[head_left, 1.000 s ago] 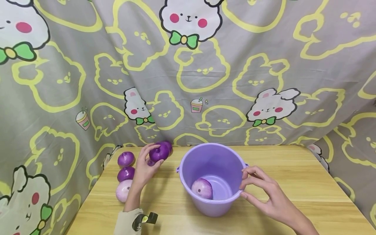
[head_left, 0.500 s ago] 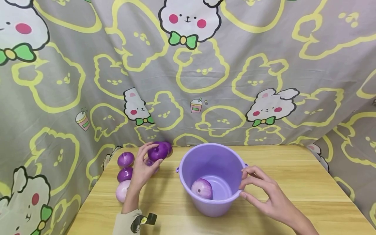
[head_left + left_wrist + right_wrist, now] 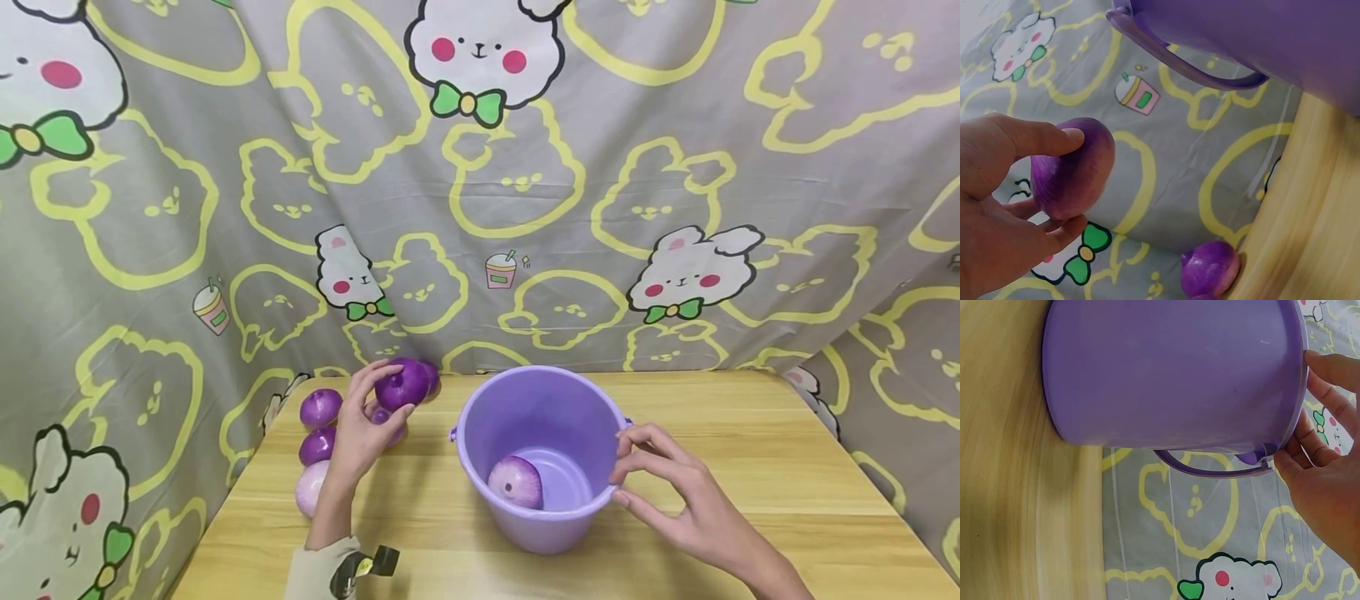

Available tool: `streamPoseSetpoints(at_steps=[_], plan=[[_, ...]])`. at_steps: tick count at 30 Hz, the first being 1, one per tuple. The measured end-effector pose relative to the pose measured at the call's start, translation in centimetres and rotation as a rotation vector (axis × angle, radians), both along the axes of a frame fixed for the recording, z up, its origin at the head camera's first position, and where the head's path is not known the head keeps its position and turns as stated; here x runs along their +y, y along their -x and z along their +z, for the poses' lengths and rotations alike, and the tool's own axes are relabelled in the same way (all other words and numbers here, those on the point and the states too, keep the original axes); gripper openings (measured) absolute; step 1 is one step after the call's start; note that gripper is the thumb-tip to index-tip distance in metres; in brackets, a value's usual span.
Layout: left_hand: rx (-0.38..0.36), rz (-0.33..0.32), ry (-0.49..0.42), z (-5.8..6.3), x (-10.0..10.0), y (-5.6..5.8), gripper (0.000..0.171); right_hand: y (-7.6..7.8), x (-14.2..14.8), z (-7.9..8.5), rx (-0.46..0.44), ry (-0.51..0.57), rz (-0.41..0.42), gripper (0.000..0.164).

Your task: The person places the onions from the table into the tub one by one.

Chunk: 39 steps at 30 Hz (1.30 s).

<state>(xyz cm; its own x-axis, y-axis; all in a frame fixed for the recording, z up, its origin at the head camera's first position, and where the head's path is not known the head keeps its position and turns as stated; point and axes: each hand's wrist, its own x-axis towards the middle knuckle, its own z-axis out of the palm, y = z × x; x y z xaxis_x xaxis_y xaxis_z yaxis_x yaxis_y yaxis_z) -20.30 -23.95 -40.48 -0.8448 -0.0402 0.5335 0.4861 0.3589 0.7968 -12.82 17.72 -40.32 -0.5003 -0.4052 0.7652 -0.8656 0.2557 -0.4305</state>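
Note:
My left hand (image 3: 360,437) grips a red onion (image 3: 402,383) between thumb and fingers. The left wrist view shows this onion (image 3: 1079,175) held off the tabletop. A purple bucket (image 3: 543,533) stands upright at the table's middle. Inside it, on the bottom, lies a paler onion (image 3: 517,482). At the bucket's right side, my right hand (image 3: 678,479) holds the rim, thumb outside and fingertips at the edge. From the right wrist view, the fingers meet the rim close to the hinge of the bucket's handle (image 3: 1210,472).
Left of my left forearm, a row holds two dark onions (image 3: 321,407) and a whitish-purple onion (image 3: 308,487). Another onion (image 3: 392,432) is partly hidden behind my left hand, and one more (image 3: 431,379) sits at the back edge. A patterned curtain (image 3: 525,208) rises behind the wooden table (image 3: 750,467).
My left hand has shifted slightly left with the held onion, uncovering more of the onion behind it. My right hand and the bucket stay where they were.

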Motion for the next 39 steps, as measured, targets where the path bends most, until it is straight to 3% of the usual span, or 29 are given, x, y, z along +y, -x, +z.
streamPoseSetpoints(at_steps=[16,39], plan=[[0.032,-0.030,-0.007,0.8,0.3,-0.6,0.055,0.1,-0.1,0.0,0.007,0.015,0.026,0.043],[0.062,-0.133,-0.063,3.2,1.6,-2.5,0.057,0.0,0.0,0.0,0.000,0.004,0.010,0.045]])
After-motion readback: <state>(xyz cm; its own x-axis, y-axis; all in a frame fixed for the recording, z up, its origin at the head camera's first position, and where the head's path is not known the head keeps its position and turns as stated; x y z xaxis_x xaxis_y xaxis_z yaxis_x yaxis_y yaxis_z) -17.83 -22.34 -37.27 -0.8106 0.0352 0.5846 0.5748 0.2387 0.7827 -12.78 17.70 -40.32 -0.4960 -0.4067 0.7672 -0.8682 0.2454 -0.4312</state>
